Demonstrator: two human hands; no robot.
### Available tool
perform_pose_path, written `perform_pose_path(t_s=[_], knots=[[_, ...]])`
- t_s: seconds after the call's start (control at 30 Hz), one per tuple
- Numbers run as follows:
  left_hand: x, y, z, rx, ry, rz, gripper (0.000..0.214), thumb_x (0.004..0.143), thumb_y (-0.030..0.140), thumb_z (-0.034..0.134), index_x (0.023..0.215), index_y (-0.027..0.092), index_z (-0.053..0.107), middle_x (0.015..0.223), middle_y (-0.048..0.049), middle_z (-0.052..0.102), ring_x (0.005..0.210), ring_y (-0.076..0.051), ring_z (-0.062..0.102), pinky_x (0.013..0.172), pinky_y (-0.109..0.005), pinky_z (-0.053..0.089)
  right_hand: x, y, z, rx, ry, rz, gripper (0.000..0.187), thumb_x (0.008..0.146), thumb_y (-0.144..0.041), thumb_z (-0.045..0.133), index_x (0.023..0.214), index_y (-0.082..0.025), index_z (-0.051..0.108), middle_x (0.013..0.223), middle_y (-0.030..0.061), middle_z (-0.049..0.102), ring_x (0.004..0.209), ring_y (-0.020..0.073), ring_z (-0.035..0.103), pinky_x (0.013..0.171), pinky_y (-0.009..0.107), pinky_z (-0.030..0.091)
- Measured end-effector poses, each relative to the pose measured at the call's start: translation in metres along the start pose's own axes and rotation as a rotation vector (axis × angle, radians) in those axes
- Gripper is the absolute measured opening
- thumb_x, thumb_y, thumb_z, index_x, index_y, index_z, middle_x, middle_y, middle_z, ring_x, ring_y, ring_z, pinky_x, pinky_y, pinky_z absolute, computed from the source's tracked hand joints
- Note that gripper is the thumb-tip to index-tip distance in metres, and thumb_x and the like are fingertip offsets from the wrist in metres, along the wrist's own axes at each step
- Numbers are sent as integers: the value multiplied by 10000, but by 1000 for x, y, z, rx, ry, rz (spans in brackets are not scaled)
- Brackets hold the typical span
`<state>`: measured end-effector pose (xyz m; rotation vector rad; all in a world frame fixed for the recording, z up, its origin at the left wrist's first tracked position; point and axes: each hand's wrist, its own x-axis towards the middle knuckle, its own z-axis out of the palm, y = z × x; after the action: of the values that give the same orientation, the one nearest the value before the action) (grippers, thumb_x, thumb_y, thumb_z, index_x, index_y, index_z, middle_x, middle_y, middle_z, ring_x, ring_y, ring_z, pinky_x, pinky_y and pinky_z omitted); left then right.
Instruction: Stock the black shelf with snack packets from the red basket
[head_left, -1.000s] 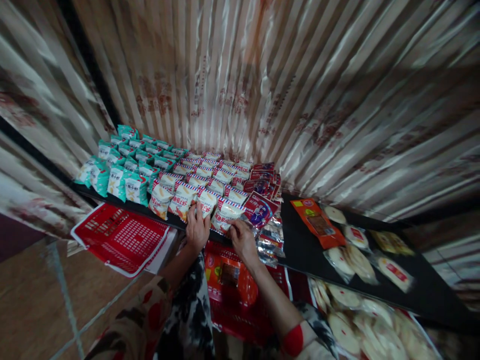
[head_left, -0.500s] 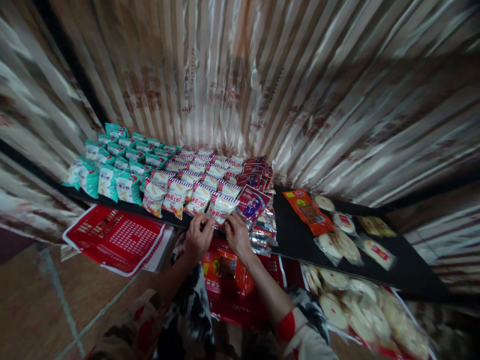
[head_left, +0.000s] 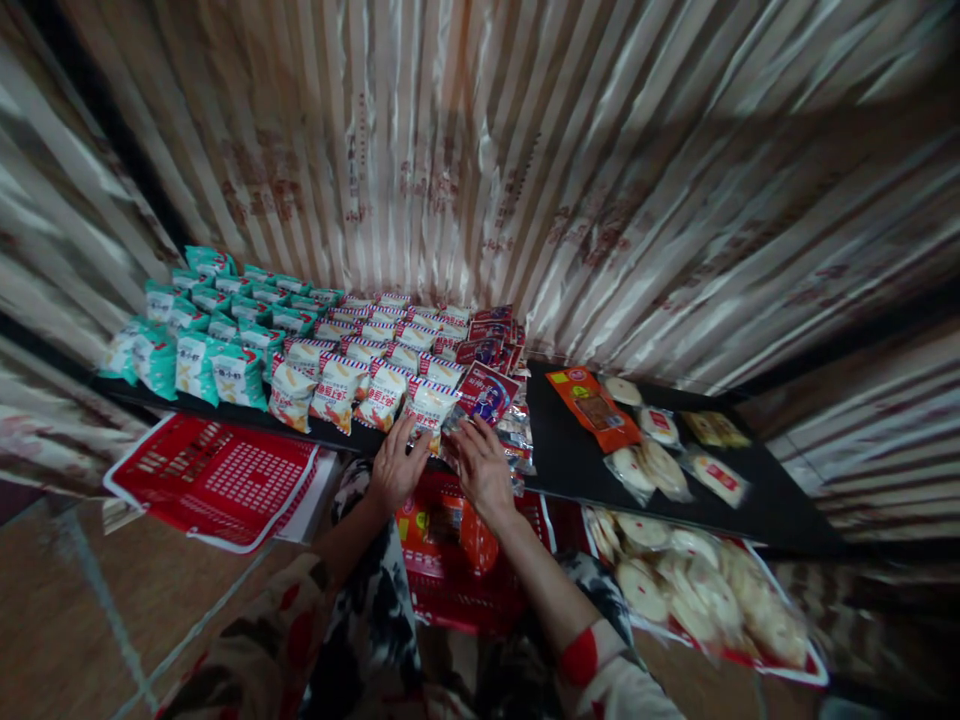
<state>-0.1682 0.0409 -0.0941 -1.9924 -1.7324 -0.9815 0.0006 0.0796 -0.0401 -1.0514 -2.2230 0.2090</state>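
My left hand [head_left: 400, 468] rests at the lower front of a white snack bag [head_left: 430, 405] with a striped top edge, its fingers stretched out. It touches the bag without wrapping round it. My right hand [head_left: 484, 472] lies just to the right, fingers apart, by the front of a purple packet [head_left: 486, 392]. Its fingertips overlap the packet's lower edge; nothing shows gripped in it. Several more white bags [head_left: 337, 388] stand in rows to the left. Clear-backed packets [head_left: 516, 440] lie under the purple one.
Teal snack bags [head_left: 196, 362] fill the left end of the black shelf [head_left: 559, 455]. An orange packet [head_left: 594, 408] and wrapped pale discs [head_left: 664, 468] lie to the right. Below are a red basket [head_left: 225, 480], another red basket [head_left: 480, 605] between my knees, and a container of pale discs [head_left: 697, 590].
Both hands have loosened from a pinch at the front white bag, and their fingers are now spread. My right hand reaches over the purple packet's edge. The whole view has shifted slightly.
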Motion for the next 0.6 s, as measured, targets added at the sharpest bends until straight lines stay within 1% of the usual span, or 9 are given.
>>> perform_pose_path(t_s=[0.1, 0.17, 0.27, 0.37, 0.5, 0.6], knots=[[3, 1, -1, -26, 1, 26, 386, 845, 259, 544, 1231, 261, 552, 1398, -122, 396, 1334, -284, 315, 1019, -419, 400, 1, -1, -7, -124, -43, -7, 292, 865, -182, 470, 1105, -153, 635, 1278, 140, 555, 1346, 271, 290, 1021, 509, 381], [5, 1, -1, -31, 0, 22, 420, 845, 255, 544, 1264, 283, 525, 1421, -112, 369, 1348, -294, 286, 1027, -426, 392, 2, -1, -9, -173, -57, -5, 293, 868, -193, 478, 1118, -162, 628, 1296, 137, 540, 1356, 278, 269, 1018, 515, 374], [6, 1, 1, -30, 1, -14, 435, 847, 262, 541, 1280, 278, 514, 1424, -114, 365, 1342, -304, 295, 1038, -438, 377, 4, 3, -11, -223, -67, -17, 286, 865, -219, 504, 1125, -188, 619, 1319, 118, 523, 1367, 289, 235, 1008, 530, 363], [5, 1, 4, -23, 18, -35, 424, 841, 268, 549, 1264, 269, 534, 1421, -122, 362, 1324, -315, 322, 1037, -453, 373, 4, 9, -14, -271, -64, -21, 241, 856, -255, 532, 1065, -193, 636, 1335, 116, 506, 1372, 312, 203, 1000, 555, 346], [3, 0, 8, -12, 36, -60, 418, 834, 262, 560, 1252, 265, 547, 1423, -126, 345, 1287, -308, 379, 995, -420, 420, 4, 18, -16, -256, -32, -25, 192, 851, -235, 523, 986, -167, 641, 1343, 135, 486, 1375, 313, 177, 1022, 574, 313], [3, 0, 8, -8, 32, -79, 409, 833, 267, 563, 1241, 264, 559, 1423, -124, 350, 1259, -301, 417, 968, -391, 444, 4, 24, -16, -169, -13, -43, 185, 846, -215, 509, 961, -144, 635, 1370, 159, 435, 1377, 302, 157, 1026, 540, 346]])
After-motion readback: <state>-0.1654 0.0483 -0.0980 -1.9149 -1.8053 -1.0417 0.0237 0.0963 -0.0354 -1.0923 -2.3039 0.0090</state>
